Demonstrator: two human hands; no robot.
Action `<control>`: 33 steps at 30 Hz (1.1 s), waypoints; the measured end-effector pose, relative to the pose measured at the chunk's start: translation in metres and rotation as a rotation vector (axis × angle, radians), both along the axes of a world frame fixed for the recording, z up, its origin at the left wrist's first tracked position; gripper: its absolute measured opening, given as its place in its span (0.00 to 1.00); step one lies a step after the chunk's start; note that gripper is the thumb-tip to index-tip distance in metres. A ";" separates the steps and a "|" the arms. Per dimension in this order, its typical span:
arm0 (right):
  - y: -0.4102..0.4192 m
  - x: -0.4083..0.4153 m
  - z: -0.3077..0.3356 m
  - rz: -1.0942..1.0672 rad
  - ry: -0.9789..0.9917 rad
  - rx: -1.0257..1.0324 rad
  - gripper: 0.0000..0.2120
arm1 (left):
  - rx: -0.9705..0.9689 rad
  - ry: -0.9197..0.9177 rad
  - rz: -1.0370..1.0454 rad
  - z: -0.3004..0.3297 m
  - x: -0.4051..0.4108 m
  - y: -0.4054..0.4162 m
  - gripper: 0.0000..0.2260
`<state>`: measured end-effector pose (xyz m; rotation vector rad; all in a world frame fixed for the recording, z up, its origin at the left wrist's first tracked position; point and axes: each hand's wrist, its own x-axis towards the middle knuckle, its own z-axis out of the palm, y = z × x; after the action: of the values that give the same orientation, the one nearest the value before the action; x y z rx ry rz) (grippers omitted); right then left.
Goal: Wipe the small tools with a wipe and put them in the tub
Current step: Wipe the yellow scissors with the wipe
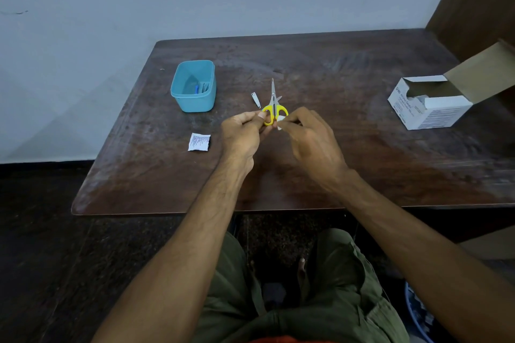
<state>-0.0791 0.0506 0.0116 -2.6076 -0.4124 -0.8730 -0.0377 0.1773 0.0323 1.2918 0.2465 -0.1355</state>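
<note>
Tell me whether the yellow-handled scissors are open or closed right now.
Open, slightly: the yellow-handled scissors show two separate steel blade tips forming a narrow V, one long and one short.

My left hand covers the near part of the yellow scissors, so only its upper loops and blades show. My right hand hides nearly all of the wipe; just a white corner peeks out by my fingertips. Inside the blue tub lie a few thin tools, one perhaps with a blue handle, too small to name. The print on the white box and on the torn sachet is too fine to read. The box's open flap is cut off by the right edge.
</note>
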 end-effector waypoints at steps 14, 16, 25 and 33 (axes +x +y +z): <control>0.009 -0.001 0.001 0.011 0.012 0.086 0.10 | -0.044 0.079 -0.062 0.000 -0.007 -0.004 0.06; 0.007 0.005 0.009 -0.019 0.029 0.102 0.07 | -0.047 0.091 -0.084 0.000 -0.009 -0.005 0.07; 0.014 0.008 0.010 -0.021 0.082 0.064 0.08 | 0.010 0.064 -0.140 -0.003 -0.008 0.000 0.08; 0.017 0.011 0.005 -0.036 0.112 0.136 0.07 | -0.058 0.058 -0.168 0.003 -0.007 0.000 0.06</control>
<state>-0.0679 0.0680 0.0162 -2.5308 -0.2675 -0.7346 -0.0451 0.1772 0.0353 1.2517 0.1818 -0.3213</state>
